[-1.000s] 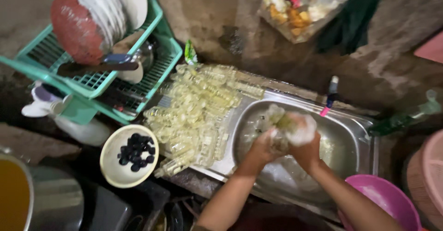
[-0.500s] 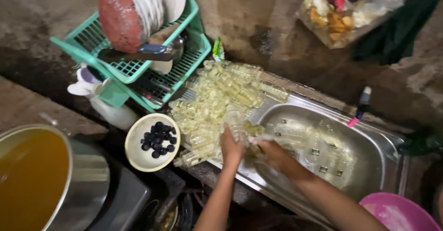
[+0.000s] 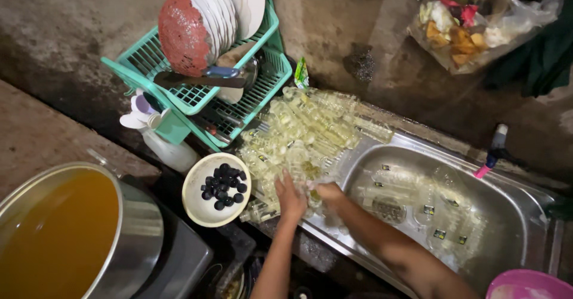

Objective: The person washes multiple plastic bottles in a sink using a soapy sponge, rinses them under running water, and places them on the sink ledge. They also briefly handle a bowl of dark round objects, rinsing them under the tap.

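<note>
1. One view only, the head camera looking steeply down; the steel sink (image 3: 537, 239) serves as landmark for every place below.
2. Left hand (image 3: 290, 196) sits just off the sink's left rim, palm down on the heap of small clear bottles (image 3: 301, 135). Fingers are spread and lightly curled over them; cannot tell whether any bottle is actually gripped.
3. Right hand (image 3: 328, 191) is at the same rim, beside the left one, fingers bent around something clear. Grip is blurred, so a firm hold cannot be confirmed.
4. Key relation: the heap lies ahead of both sets of fingertips, away from the person, on the drainboard left of the sink. Most bottles have their long axes slanting toward the basin. Left hand is nearer the heap.
5. More bottles lie submerged inside the sink.
6. Left of the sink: white bowl of dark caps (image 3: 216, 190), green dish rack (image 3: 262, 90), large pot of amber liquid (image 3: 59, 233).
</note>
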